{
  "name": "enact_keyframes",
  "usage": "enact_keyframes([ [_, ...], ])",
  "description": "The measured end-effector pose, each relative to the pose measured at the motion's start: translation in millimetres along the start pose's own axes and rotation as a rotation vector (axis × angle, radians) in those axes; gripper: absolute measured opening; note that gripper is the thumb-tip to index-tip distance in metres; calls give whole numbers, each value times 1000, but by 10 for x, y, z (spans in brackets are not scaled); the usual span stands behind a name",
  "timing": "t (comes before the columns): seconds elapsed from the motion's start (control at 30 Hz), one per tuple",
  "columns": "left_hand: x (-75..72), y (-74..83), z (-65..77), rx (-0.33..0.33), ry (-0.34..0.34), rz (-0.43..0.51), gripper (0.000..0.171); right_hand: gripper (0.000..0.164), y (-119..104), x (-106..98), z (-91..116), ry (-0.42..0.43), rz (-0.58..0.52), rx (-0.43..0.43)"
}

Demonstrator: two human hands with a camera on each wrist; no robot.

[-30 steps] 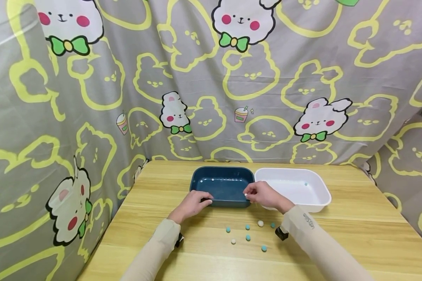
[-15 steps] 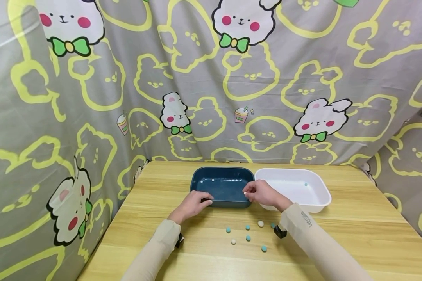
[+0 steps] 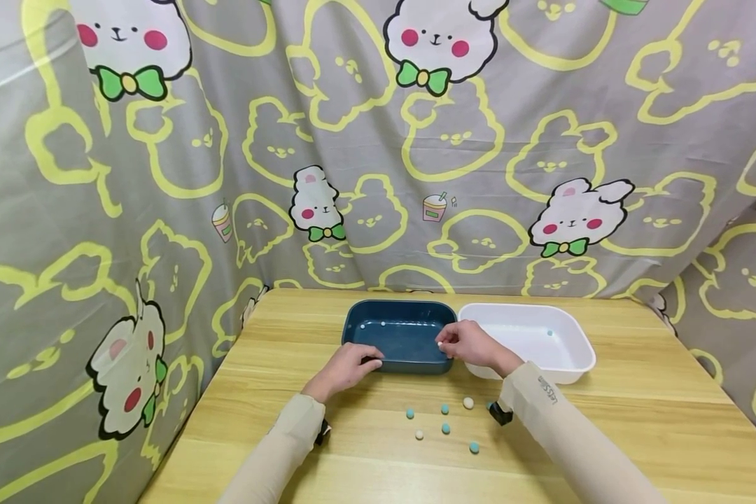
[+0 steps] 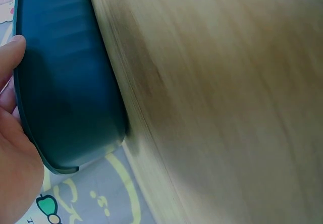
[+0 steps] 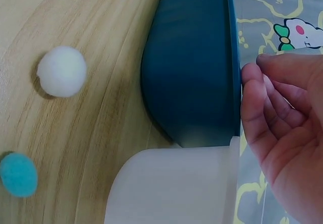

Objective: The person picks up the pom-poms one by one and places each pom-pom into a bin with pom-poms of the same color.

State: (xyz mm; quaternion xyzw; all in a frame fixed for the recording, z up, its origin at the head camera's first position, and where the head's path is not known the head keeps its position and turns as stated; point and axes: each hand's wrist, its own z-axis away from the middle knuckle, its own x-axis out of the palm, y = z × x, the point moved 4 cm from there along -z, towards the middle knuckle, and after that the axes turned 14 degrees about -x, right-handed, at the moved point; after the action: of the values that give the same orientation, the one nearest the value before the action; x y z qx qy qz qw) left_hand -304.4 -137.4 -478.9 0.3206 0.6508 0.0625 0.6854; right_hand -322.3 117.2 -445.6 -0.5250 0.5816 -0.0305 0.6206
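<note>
My left hand [image 3: 346, 365] holds the near-left rim of a dark blue plastic tub [image 3: 409, 365]; in the left wrist view the thumb [image 4: 14, 50] lies at the rim, with the other fingers partly hidden. Over the tub's near-right corner, my right hand [image 3: 472, 346] pinches a small white pompom [image 3: 440, 344]. The right wrist view shows those fingertips close together beside the tub's rim, the pompom hidden there. Two small white pompoms [image 3: 383, 324] lie inside the blue tub. A white tub [image 3: 573, 374] adjoins it on the right, with one teal pompom [image 3: 549, 333] inside.
Several loose pompoms lie on the wooden table [image 3: 277, 315] in front of the tubs, including a larger white one [image 3: 468, 403] and a teal one [image 3: 474, 447]. One teal pompom is partly covered by the black wrist device [image 3: 500, 413]. A patterned curtain [image 3: 365, 140] hangs behind.
Hardly anything differs. My right hand, still pinching the white pompom, has shifted very slightly, and its wrist device covers more of a teal pompom. The left hand keeps its place on the rim.
</note>
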Motion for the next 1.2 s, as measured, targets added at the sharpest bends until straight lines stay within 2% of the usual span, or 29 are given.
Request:
enact_keyframes([
  [0.13, -4, 9, 0, 20, 9, 4, 15, 11, 24, -7, -7, -3, 1, 12],
  [0.8, -2, 19, 13, -13, -3, -7, 16, 12, 69, -23, -11, 17, -37, 38],
  [1.2, -9, 11, 6, 2, 2, -4, 16, 11, 77, -18, -36, 19, -38, 36],
])
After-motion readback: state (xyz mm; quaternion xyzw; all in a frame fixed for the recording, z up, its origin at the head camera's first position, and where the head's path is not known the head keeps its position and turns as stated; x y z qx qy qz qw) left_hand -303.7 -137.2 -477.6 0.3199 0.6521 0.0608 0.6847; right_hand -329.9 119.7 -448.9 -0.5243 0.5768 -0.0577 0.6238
